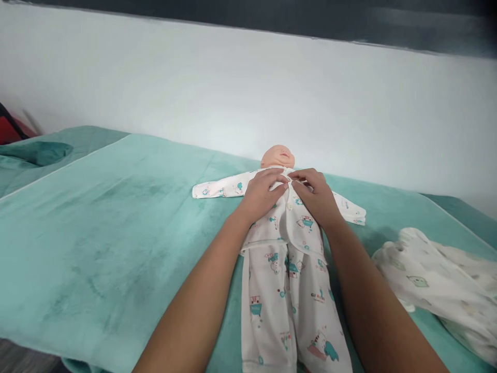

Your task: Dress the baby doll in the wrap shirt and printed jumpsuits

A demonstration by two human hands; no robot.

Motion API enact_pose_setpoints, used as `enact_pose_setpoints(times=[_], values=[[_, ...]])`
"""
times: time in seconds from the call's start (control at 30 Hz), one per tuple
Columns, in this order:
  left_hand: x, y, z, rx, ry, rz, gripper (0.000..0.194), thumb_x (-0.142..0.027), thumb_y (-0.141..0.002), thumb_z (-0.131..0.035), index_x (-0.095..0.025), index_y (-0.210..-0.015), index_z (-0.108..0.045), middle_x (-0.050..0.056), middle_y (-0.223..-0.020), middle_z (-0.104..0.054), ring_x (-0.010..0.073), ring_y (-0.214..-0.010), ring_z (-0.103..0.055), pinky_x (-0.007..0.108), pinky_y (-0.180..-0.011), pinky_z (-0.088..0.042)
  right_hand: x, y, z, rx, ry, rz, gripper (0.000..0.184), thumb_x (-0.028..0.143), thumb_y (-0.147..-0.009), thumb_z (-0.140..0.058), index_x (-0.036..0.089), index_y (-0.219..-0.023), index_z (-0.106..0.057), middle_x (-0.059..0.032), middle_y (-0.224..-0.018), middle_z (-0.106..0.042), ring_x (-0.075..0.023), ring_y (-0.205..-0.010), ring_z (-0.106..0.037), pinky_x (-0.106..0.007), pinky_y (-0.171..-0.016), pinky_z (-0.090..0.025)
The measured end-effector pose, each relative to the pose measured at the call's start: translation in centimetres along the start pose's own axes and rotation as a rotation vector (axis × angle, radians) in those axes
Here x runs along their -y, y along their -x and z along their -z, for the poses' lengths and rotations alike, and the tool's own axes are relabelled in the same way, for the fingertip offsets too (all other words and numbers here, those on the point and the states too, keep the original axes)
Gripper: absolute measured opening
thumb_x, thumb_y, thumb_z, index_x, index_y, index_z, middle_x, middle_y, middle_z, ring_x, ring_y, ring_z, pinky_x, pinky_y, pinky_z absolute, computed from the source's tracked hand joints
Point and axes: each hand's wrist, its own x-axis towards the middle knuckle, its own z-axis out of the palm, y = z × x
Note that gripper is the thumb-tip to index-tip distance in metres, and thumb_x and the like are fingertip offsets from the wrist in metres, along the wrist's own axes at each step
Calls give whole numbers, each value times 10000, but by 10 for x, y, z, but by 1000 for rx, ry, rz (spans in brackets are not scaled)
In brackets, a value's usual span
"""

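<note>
A baby doll (278, 156) lies on its back, its head toward the wall. It wears a white printed baby jacket (272, 226) with long sleeves stretched out to both sides, and matching printed trousers (267, 300). Both of my hands meet at the jacket's front opening, near the upper chest. With its fingers closed on one front edge, my left hand (267, 189) rests on the jacket. My right hand (312, 191) pinches the other edge close beside it. Whatever fastening sits between the fingertips is mostly hidden. Below the hands the front edges hang slightly apart.
A teal cloth (116, 233) covers the surface under the doll. To the right lies a crumpled white printed cloth (438, 280). A white wall (233, 88) rises directly behind the doll's head. Something red and black (11, 127) shows at the far left.
</note>
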Motion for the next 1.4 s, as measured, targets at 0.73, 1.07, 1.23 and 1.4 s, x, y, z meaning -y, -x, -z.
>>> enact_pose_setpoints(times=[0.73, 1.07, 1.23, 1.4], values=[[-1, -3, 0, 2, 16, -20, 83, -295, -886, -625, -221, -853, -643, 22, -1312, -636, 210, -1297, -515, 376, -1136, -345, 8, 1, -1, -91, -57, -40, 135, 342, -889, -554, 232, -811, -545, -13, -812, -591, -199, -819, -554, -362, -798, -427], [0, -4, 1, -7, 19, -42, 118, -326, -875, -654, -226, -832, -608, 18, -1256, -653, 211, -1248, -538, 374, -1090, -378, 12, 1, 2, -45, -222, -125, 148, 335, -841, -644, 213, -762, -612, 21, -740, -591, -150, -715, -524, -315, -735, -411], [0, -5, -1, -22, 47, -64, 192, -370, -911, -598, -212, -802, -586, 38, -1212, -668, 213, -1229, -559, 375, -1085, -395, 6, 2, -1, -68, -430, -189, 261, 448, -834, -672, 219, -741, -590, 30, -683, -548, -136, -636, -479, -292, -652, -391], [-4, 3, 9, 75, 74, -99, 145, -249, -914, -551, -236, -1001, -667, 46, -1343, -612, 197, -1320, -504, 379, -1153, -349, 18, 2, 6, -17, -241, -119, 301, 442, -908, -592, 215, -710, -583, 10, -718, -567, -158, -716, -512, -315, -703, -385]])
